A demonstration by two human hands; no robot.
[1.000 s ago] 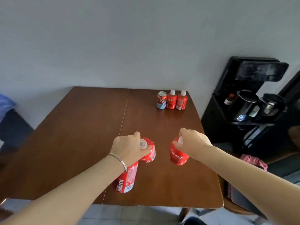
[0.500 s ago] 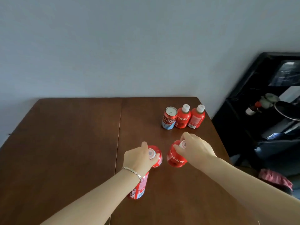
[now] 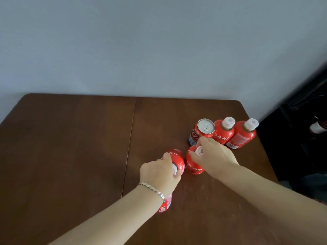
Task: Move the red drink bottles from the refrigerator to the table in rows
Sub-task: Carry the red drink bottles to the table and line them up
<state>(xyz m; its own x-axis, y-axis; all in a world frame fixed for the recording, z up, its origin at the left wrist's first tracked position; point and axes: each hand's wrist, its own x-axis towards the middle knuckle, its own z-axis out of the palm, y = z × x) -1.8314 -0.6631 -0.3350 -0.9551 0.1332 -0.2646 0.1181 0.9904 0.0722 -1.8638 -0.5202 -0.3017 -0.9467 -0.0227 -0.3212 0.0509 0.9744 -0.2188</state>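
At the far right corner of the worktop (image 3: 70,138), 2 red bottles with white caps stand upright and touching, the corner bottle (image 3: 242,137) and the middle bottle (image 3: 223,133), with a red can (image 3: 200,134) ending the row on the left. Just in front, the left grip (image 3: 159,174) holds the left bottle (image 3: 177,160) by its white cap, tilted away, and the right grip (image 3: 214,156) holds the right bottle (image 3: 193,166) by its cap. A red juice container (image 3: 165,206) shows partly under the left wrist.
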